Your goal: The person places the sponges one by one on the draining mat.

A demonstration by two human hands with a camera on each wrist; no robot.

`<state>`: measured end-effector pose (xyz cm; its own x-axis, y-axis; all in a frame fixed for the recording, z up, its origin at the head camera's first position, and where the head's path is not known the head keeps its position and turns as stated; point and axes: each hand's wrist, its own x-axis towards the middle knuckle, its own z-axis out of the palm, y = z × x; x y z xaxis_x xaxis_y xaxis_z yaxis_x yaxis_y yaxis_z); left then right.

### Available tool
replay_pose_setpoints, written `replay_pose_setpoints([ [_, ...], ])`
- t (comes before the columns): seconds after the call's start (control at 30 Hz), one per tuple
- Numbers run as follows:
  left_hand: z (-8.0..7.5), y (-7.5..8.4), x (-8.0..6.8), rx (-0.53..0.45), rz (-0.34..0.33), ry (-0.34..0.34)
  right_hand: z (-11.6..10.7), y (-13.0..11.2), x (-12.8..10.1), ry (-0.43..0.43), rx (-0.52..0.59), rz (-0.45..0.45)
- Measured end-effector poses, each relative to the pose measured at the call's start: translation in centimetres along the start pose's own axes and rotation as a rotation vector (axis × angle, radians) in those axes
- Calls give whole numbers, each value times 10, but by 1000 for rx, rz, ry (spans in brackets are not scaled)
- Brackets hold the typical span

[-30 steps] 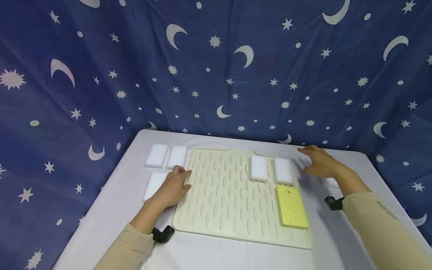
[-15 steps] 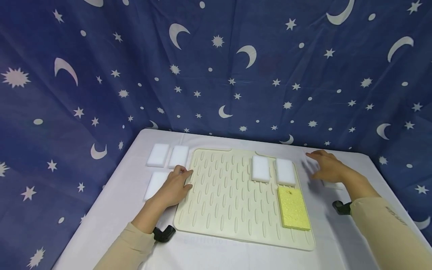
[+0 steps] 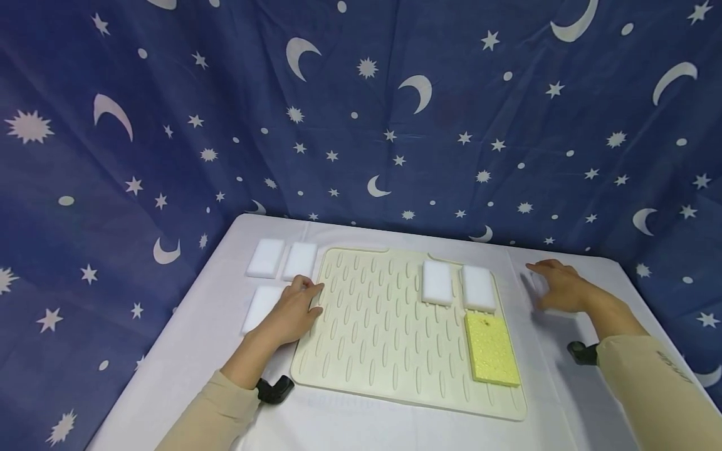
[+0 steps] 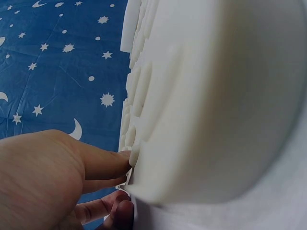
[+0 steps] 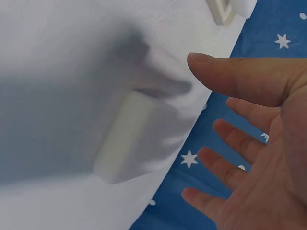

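Observation:
My left hand (image 3: 290, 313) rests at the left edge of a cream ribbed mat (image 3: 366, 326); its thumb (image 4: 108, 163) and forefinger touch the mat, while the other fingers bend beside the edge. My right hand (image 3: 564, 288) hovers over the table right of the mat, thumb and fingers spread, holding nothing. Below it lies a white sponge block (image 5: 139, 139), mostly hidden by the hand in the head view. On the mat's right side are two white sponge blocks, the inner one (image 3: 437, 283) and the outer one (image 3: 478, 288), with a yellow sponge (image 3: 492, 349) in front.
Left of the mat lie three more white blocks: one at the far left (image 3: 266, 258), one beside it (image 3: 300, 261), and one (image 3: 262, 308) partly behind my left hand. A white cloth (image 3: 350, 432) covers the table. A blue star-and-moon curtain (image 3: 338, 125) hangs behind.
My right hand has moved right, away from the mat and over the white sponge block there. The left hand has stayed at the mat's left edge.

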<state>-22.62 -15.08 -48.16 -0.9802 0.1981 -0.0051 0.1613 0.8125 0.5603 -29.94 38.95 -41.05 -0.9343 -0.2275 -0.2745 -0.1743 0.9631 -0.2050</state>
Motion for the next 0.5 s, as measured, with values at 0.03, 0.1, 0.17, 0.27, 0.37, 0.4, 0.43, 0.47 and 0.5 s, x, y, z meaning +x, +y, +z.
replay_pose_setpoints([
  [0.03, 0, 0, 0, 1, 2, 1, 1, 2, 0, -2, 4, 2],
  [0.1, 0, 0, 0, 4, 8, 4, 2, 5, 0, -9, 7, 14],
  [0.17, 0, -1, 0, 8, 13, 7, 4, 8, 0, -15, 8, 26],
  [0.27, 0, -1, 0, 11, 23, 10, 5, 12, 0, -18, 9, 38],
  [0.37, -1, -1, 0, 14, 29, 12, 6, 14, -2, -17, 12, 35],
  [0.4, -1, 0, 0, 14, 29, 12, 7, 15, -2, -18, 13, 37],
  [0.43, -1, 0, 0, 15, 30, 12, 7, 16, -3, -21, 16, 39],
  [0.47, -1, 0, 0, 15, 30, 12, 7, 16, -3, -25, 19, 46],
  [0.5, -1, 0, -1, 15, 30, 12, 7, 17, -3, -32, 24, 58],
])
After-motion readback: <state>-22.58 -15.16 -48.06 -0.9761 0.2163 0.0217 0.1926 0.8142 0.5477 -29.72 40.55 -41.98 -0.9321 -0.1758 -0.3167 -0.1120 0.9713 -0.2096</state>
